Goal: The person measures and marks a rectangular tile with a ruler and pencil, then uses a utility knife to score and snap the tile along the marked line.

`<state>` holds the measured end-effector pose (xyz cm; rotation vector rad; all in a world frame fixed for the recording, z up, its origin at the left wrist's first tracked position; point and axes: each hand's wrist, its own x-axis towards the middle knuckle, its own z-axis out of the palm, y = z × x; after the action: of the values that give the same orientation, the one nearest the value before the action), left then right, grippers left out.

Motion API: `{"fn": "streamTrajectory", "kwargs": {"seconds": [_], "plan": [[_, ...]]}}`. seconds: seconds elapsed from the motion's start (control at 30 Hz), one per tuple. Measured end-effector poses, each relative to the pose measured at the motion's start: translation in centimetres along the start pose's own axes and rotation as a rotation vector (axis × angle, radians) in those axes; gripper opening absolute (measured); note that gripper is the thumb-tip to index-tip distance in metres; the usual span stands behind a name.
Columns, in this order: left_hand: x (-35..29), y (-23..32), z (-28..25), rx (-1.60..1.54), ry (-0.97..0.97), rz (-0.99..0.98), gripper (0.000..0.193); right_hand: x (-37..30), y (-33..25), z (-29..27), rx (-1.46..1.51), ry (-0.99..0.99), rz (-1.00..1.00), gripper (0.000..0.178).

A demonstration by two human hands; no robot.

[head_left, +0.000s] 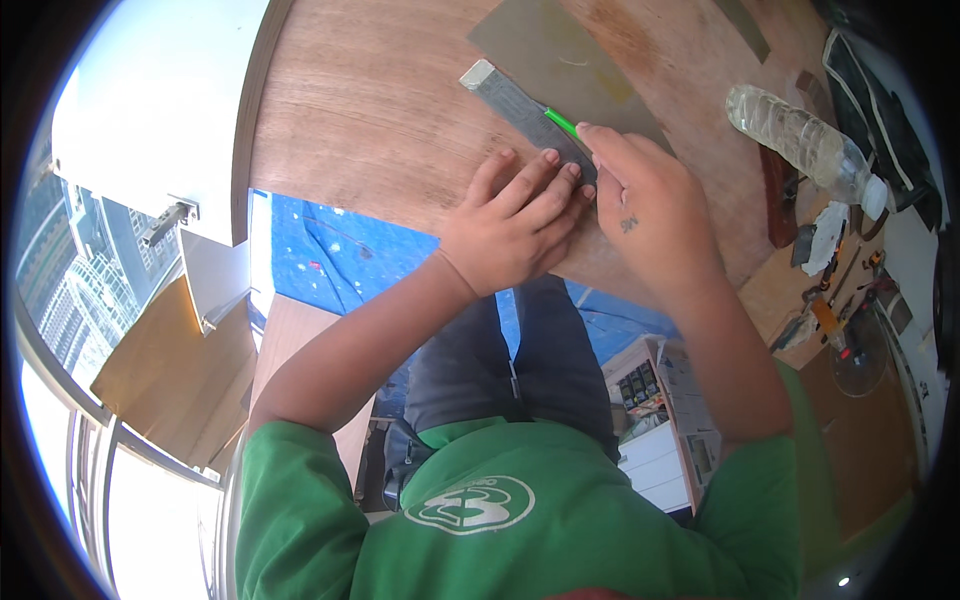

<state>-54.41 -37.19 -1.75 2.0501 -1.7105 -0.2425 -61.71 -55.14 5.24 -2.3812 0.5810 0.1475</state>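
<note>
A flat grey straight strip (520, 108), ruler-like with a pale far end, lies slantwise on the wooden tabletop (360, 110). It runs along the edge of a thin grey-brown sheet (570, 60). My left hand (515, 225) is spread, its fingertips pressing on the strip's near part and the wood beside it. Pinched in my right hand (655, 200) is a slim green pen-like tool (562, 122), its tip at the strip's right edge. The fingers cover the tool's rear part, and I cannot tell whether the tip is a blade or a point. The strip's near end is hidden by my hands.
On the right lie a clear plastic bottle (800, 140), a black bag (880, 110) and several hand tools (840, 290). A white panel (160, 100) rises at the left. Blue sheeting (330, 250) covers the floor, and an open cabinet (650, 420) stands below the table.
</note>
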Motion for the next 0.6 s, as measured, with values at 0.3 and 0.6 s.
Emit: {"fn": "streamTrajectory", "kwargs": {"seconds": [0.3, 0.6], "plan": [[0.0, 0.1, 0.1, -0.007, 0.006, -0.017, 0.047, -0.9, 0.7, -0.2, -0.042, -0.052, 0.036, 0.027], [0.1, 0.3, -0.1, -0.006, -0.023, -0.02, 0.053, -10.3, 3.8, -3.3, -0.076, -0.151, 0.184, 0.042]]}}
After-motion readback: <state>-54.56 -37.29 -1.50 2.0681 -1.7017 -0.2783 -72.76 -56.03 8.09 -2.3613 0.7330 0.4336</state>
